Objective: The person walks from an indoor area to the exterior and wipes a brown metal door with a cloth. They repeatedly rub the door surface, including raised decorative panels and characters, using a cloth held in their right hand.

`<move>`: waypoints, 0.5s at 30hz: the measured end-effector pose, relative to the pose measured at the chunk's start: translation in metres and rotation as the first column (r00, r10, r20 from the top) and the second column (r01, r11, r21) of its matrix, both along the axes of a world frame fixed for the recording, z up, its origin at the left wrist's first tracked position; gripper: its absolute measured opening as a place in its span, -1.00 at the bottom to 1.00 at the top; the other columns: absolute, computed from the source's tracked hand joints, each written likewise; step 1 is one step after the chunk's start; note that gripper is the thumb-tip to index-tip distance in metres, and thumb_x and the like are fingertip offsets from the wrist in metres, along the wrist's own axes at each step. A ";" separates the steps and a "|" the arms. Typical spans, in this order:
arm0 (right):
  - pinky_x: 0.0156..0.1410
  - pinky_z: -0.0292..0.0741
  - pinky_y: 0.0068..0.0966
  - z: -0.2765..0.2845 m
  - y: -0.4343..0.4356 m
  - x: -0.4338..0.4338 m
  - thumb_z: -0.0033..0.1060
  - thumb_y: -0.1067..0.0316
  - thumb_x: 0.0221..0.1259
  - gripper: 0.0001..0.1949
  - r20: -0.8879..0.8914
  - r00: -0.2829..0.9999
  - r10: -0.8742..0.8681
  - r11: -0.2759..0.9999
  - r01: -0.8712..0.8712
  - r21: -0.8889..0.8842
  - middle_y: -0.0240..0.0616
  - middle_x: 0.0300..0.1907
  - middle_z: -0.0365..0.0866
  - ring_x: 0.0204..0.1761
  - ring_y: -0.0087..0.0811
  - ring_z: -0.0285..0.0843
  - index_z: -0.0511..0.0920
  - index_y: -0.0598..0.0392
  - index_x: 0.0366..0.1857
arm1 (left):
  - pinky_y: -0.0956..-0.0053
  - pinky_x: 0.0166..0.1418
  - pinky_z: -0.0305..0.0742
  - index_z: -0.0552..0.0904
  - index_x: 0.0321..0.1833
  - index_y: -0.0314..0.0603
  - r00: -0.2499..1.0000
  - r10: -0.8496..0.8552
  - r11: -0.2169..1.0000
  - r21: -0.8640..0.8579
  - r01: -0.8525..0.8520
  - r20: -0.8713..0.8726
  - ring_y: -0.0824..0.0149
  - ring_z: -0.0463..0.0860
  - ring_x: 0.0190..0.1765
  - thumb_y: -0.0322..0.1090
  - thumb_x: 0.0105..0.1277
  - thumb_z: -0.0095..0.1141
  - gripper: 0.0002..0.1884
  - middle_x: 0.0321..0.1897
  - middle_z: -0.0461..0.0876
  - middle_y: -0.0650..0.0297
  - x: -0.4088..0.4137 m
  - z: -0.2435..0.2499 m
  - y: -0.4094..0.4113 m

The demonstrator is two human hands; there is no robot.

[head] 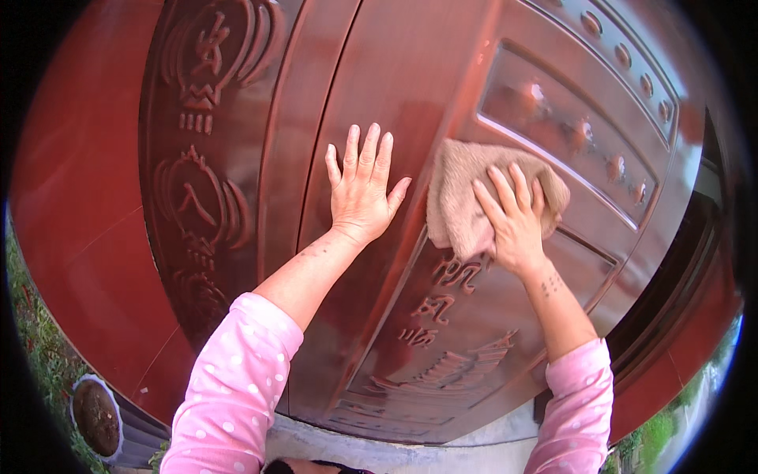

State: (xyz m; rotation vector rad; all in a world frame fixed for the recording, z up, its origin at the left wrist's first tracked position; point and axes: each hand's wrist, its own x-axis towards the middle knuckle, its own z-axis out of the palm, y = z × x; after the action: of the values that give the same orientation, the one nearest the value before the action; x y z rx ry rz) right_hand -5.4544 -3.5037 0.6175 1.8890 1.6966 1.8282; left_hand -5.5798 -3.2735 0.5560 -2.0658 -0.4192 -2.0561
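Observation:
A large glossy dark red door (408, 136) with raised panels stands in front of me. My left hand (364, 189) is at its smooth vertical strip, palm toward the surface, fingers spread and nothing in them. To the right, my right hand (515, 219) holds a beige-pink towelling cloth (459, 178) against the panelled part, palm down and fingers over the fabric. The bunched cloth covers part of the panel's edge. Below it are embossed characters (435, 308) and a relief of a sailing ship (453, 367).
Rounded studs (583, 133) project from the upper right panel. On the left runs a carved door-frame strip (207, 195) beside a red tiled wall (89, 195). A round planter (98, 415) with soil stands at lower left, near plants. Pale concrete floor (379, 450) lies below.

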 end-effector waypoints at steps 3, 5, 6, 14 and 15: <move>0.55 -0.15 0.02 0.044 0.020 -0.008 0.20 -0.09 0.02 -0.29 0.055 0.998 0.017 1.000 -0.019 0.022 -0.31 0.49 0.18 0.57 -0.13 -0.06 0.39 -0.23 0.37 | -0.22 0.51 -0.17 0.22 0.50 -0.16 1.000 0.017 1.000 -0.006 -0.017 -0.013 -0.02 -0.05 0.59 -0.05 0.27 0.19 -0.22 0.55 0.07 0.12 -0.001 0.002 0.005; 0.55 -0.13 0.00 0.079 0.036 -0.001 0.20 0.00 0.01 -0.27 0.068 0.997 0.037 0.993 -0.045 0.113 -0.32 0.50 0.16 0.56 -0.12 -0.07 0.34 -0.24 0.40 | -0.21 0.52 -0.17 0.21 0.50 -0.16 0.999 0.042 0.999 -0.016 -0.042 -0.022 -0.01 -0.05 0.59 -0.06 0.27 0.18 -0.23 0.56 0.06 0.13 -0.003 0.002 0.008; 0.56 -0.13 0.00 0.096 0.046 0.004 0.18 -0.01 0.04 -0.29 0.064 0.994 0.086 0.980 -0.096 0.176 -0.34 0.51 0.15 0.57 -0.12 -0.08 0.33 -0.24 0.41 | -0.20 0.52 -0.17 0.21 0.50 -0.16 0.997 0.070 0.997 -0.012 -0.070 -0.027 0.00 -0.06 0.59 -0.06 0.28 0.17 -0.23 0.56 0.05 0.14 -0.005 0.001 0.013; 0.52 -0.11 0.14 0.165 0.034 0.048 0.10 -0.19 0.22 -0.34 0.108 0.994 -0.029 0.767 -0.047 0.640 -0.26 0.53 0.10 0.57 -0.08 -0.11 0.39 -0.10 0.36 | -0.18 0.55 -0.20 0.18 0.53 -0.14 1.000 0.015 0.999 0.042 -0.015 -0.013 0.02 -0.08 0.60 -0.05 0.32 0.11 -0.25 0.57 0.03 0.17 0.016 0.008 0.000; 0.51 -0.09 0.16 0.161 0.036 0.046 0.12 -0.19 0.21 -0.34 0.111 0.993 -0.028 0.757 -0.051 0.651 -0.24 0.53 0.11 0.56 -0.07 -0.10 0.40 -0.09 0.35 | -0.18 0.55 -0.20 0.18 0.53 -0.14 1.000 0.016 0.999 0.045 -0.016 -0.006 0.02 -0.07 0.60 -0.06 0.32 0.10 -0.25 0.57 0.04 0.17 0.018 0.007 -0.002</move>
State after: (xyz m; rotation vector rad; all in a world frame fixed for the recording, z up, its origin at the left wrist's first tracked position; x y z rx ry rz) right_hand -5.4083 -3.4681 0.7787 1.8845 1.0912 2.7366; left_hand -5.5620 -3.2753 0.5632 -2.0368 -0.3842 -2.0299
